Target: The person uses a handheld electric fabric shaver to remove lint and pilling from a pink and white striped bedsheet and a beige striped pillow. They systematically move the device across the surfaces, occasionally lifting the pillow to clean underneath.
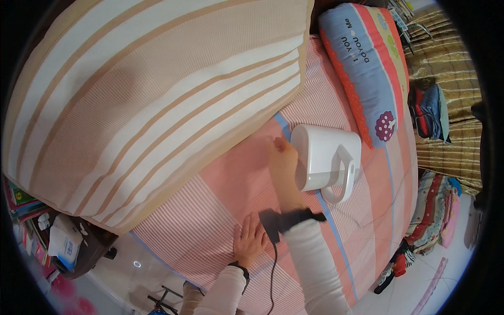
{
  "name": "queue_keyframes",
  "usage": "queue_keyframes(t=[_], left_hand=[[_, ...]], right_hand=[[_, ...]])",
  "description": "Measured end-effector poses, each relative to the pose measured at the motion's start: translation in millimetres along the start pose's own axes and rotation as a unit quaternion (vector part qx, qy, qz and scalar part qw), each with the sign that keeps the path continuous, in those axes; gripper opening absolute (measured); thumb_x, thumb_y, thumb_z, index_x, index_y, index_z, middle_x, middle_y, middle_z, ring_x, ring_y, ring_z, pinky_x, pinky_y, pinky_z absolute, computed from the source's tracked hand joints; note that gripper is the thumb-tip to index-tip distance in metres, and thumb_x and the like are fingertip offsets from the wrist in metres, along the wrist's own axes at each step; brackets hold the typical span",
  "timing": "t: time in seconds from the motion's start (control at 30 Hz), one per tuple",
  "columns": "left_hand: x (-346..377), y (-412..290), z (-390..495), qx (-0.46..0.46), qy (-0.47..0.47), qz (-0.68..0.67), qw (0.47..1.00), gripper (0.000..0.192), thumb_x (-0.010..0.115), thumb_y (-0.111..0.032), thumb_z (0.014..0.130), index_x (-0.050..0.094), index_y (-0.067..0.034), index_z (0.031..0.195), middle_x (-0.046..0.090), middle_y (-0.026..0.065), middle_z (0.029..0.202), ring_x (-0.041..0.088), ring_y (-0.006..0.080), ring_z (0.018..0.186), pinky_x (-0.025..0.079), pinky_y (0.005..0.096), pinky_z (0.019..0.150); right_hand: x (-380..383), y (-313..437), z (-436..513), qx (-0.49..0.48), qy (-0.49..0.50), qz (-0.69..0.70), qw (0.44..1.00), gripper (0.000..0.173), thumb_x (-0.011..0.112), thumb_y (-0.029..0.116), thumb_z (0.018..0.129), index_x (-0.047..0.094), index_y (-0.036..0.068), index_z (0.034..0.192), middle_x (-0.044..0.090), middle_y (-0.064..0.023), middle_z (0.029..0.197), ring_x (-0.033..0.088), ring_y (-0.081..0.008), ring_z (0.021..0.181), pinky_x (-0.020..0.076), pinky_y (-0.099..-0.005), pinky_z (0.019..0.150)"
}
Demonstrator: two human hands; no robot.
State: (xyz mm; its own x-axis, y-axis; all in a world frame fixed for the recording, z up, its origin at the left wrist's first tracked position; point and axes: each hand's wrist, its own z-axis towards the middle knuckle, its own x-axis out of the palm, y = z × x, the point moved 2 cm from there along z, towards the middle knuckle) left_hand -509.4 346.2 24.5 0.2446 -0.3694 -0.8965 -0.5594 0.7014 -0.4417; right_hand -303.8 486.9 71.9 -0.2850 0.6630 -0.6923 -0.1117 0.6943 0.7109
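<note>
My left hand [250, 241] lies flat, palm down with fingers spread, on the pink striped bed sheet [189, 220]. Farther up the bed, my right hand [283, 155] is raised near a white plastic appliance with a loop handle [325, 157]; its fingers look curled and somewhat blurred, and whether they hold anything does not show. The appliance lies just right of that hand. A black strap with a box-like piece [269, 224] is around my right wrist, with a black cable running down from it. A black band circles my left wrist.
A beige and white striped blanket [165, 98] covers the upper left of the bed. A blue and pink pillow [362, 71] lies at the upper right. A dark bedside table [92, 252] holds a tissue pack. Folded bedding [429, 212] and a golden curtain [445, 55] are beyond the bed.
</note>
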Motion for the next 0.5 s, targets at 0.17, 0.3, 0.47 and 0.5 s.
queue_keyframes(t=[0.17,0.3,0.47,0.5], left_hand=[[-4.4,1.8,-0.4,0.005,-0.011,0.021,1.0,0.031,0.05,-0.039,0.085,0.062,-0.017,0.103,0.043,0.0099,0.141,0.035,0.0229,0.132,0.024,0.0461,0.103],[-11.0,3.6,-0.4,0.001,0.02,-0.036,0.999,0.047,0.048,-0.047,0.085,0.057,-0.016,0.12,0.037,0.0107,0.146,0.03,0.0222,0.136,0.018,0.0449,0.107],[-46.9,34.3,-31.5,0.101,0.053,-0.289,0.95,0.053,0.061,-0.012,0.076,0.05,-0.004,0.126,0.045,0.0172,0.135,0.038,0.0325,0.127,0.028,0.0456,0.107],[-63.9,51.7,-51.3,0.073,0.032,-0.372,0.925,0.05,0.06,-0.009,0.075,0.051,-0.002,0.124,0.049,0.0186,0.128,0.043,0.034,0.122,0.032,0.0465,0.103]], right_hand=[[23.3,-10.6,2.4,0.108,0.025,0.157,0.981,0.019,0.068,0.014,0.081,0.066,-0.003,0.089,0.063,-0.0049,0.077,0.055,-0.0129,0.069,0.0444,-0.0253,0.064],[-1.4,-12.9,-38.4,0.14,0.059,0.255,0.955,0.016,0.067,0.014,0.084,0.066,-0.002,0.085,0.059,0.0006,0.075,0.049,-0.0078,0.068,0.0402,-0.0232,0.06],[-45.3,-12.0,-111.8,0.118,0.11,0.224,0.961,0.018,0.067,0.016,0.086,0.063,-0.002,0.085,0.054,0.0029,0.074,0.045,-0.0067,0.067,0.0375,-0.0221,0.059],[-53.6,-13.3,-131.1,0.114,0.12,0.212,0.963,0.018,0.067,0.016,0.086,0.063,-0.001,0.085,0.054,0.0031,0.073,0.045,-0.0069,0.066,0.0379,-0.0223,0.059]])
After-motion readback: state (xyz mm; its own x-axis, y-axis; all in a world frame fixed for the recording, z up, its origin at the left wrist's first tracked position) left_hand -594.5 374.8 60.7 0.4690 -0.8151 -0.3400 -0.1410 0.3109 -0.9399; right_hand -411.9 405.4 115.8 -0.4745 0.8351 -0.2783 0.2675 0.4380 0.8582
